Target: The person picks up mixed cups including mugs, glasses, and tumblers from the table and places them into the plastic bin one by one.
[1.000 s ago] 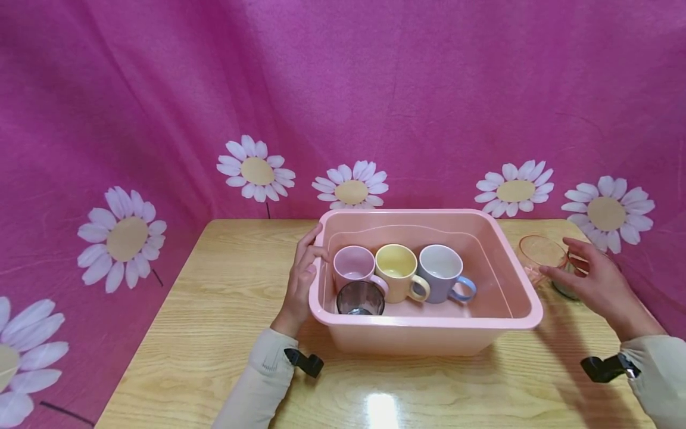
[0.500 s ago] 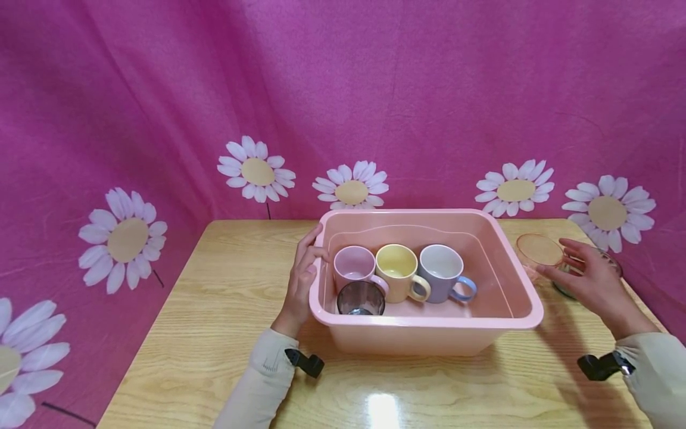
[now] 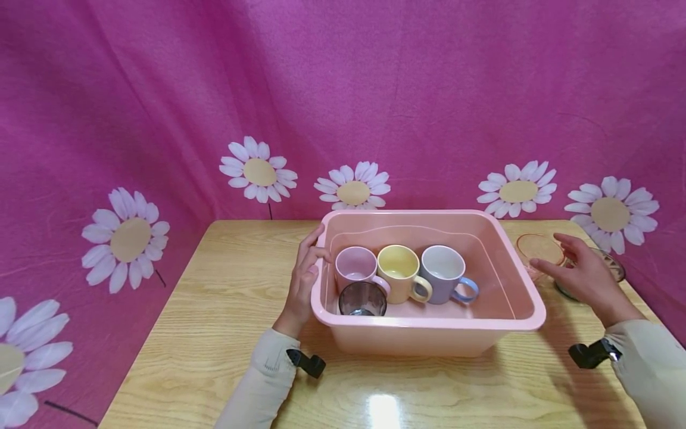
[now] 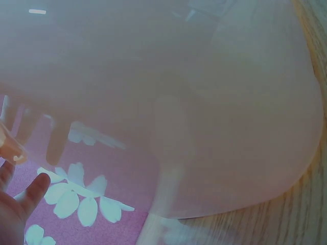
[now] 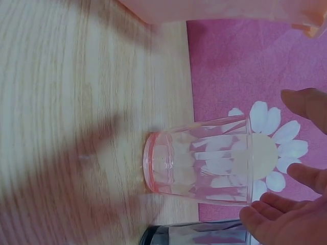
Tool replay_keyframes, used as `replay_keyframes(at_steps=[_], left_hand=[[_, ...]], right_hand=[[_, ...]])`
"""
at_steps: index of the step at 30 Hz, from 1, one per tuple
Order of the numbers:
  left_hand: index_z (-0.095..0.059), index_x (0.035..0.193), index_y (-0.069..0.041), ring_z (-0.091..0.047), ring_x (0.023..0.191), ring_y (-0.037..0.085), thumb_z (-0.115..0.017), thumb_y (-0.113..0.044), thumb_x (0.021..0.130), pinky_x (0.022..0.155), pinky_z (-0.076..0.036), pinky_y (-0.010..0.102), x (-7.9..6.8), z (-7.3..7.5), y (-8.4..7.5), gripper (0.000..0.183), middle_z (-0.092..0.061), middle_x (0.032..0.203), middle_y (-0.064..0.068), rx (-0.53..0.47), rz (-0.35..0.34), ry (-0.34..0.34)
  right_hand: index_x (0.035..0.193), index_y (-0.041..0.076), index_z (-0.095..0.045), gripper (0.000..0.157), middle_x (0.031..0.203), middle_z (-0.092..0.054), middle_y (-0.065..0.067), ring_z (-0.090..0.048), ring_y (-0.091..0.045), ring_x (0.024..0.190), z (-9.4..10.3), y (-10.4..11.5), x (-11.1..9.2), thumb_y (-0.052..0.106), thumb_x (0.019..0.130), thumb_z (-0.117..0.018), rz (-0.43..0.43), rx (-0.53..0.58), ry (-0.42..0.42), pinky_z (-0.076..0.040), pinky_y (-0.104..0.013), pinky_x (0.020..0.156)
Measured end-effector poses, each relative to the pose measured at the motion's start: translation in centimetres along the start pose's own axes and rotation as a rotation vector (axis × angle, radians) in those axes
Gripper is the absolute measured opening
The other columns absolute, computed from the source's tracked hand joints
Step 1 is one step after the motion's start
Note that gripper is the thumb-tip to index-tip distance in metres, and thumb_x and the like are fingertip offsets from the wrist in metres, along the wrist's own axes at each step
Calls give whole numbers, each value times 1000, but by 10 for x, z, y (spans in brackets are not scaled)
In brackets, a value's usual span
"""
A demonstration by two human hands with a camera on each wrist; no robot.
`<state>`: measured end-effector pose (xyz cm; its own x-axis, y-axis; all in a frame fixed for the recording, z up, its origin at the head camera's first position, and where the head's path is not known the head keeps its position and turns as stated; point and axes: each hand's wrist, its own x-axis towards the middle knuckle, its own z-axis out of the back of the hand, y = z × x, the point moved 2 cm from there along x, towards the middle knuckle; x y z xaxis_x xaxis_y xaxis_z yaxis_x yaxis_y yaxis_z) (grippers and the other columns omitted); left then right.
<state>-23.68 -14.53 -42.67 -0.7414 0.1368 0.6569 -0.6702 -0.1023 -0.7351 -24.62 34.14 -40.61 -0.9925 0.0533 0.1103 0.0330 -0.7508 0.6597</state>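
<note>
Spread right-hand fingers (image 5: pixel 309 177) are hovering beside an upright, pink-tinted glass (image 5: pixel 199 163); left of them I'm seeing the left hand (image 3: pixel 301 287) gripping a pink tub (image 3: pixel 407 341) of three mugs (image 3: pixel 398 286) and a smoky tumbler (image 3: pixel 362 300).

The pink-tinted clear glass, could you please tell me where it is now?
In the head view, the glass stands on the table at the right, just beside the pink tub and close to the right hand.
</note>
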Motion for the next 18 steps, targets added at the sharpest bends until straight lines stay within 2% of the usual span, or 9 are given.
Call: replay_keyframes(at_steps=[4,11,18], left_hand=[[-51,97,5,-25,141,25,-34,-27,86,114,-20,52,1,0,-1,37,-28,153,9,5,1,0],[-51,97,3,-26,141,27,-34,-25,87,113,-22,53,0,1,0,35,-28,154,9,9,4,0],[-51,97,4,-26,141,28,-34,-23,87,113,-22,53,0,1,2,34,-28,154,10,5,0,1]], right_hand=[[150,-4,-18,92,143,-27,-41,-31,-62,124,-1,-2,7,43,87,-66,-15,-21,7,-30,-71,94],[150,-5,-4,103,146,-15,-43,-21,-62,129,-8,-5,18,48,87,-64,-76,7,46,-27,-74,95],[151,-4,-1,105,147,-11,-43,-17,-61,132,-15,-4,24,53,87,-61,-122,29,85,-25,-74,96]])
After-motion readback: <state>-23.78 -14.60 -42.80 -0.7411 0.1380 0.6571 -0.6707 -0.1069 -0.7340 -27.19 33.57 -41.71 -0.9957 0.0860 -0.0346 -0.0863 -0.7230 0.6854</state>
